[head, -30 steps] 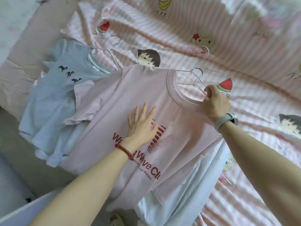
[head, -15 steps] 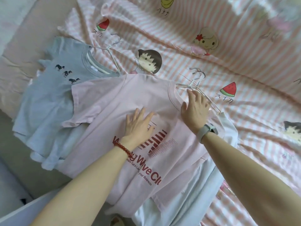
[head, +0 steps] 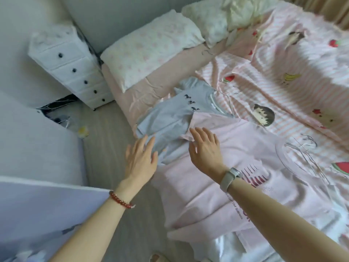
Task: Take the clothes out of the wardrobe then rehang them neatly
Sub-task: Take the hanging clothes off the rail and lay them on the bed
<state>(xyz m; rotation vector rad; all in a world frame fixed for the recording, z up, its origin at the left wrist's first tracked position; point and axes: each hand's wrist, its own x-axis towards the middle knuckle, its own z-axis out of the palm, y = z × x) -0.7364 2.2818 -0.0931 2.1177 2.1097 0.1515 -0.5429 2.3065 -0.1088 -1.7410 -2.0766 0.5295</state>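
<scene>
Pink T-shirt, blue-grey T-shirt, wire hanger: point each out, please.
pink T-shirt (head: 236,148): head view, chest area.
blue-grey T-shirt (head: 175,112): head view, front below the print.
wire hanger (head: 309,143): head view, hook.

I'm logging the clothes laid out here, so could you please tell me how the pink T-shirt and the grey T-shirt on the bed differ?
The pink T-shirt carries large red lettering; the grey T-shirt has only a few small dark figures. The pink one lies nearer and overlaps the grey one's lower edge. A wire hanger shows at the pink collar; none is clear at the grey one's. Both lie flat, collars towards the striped sheet.
</scene>
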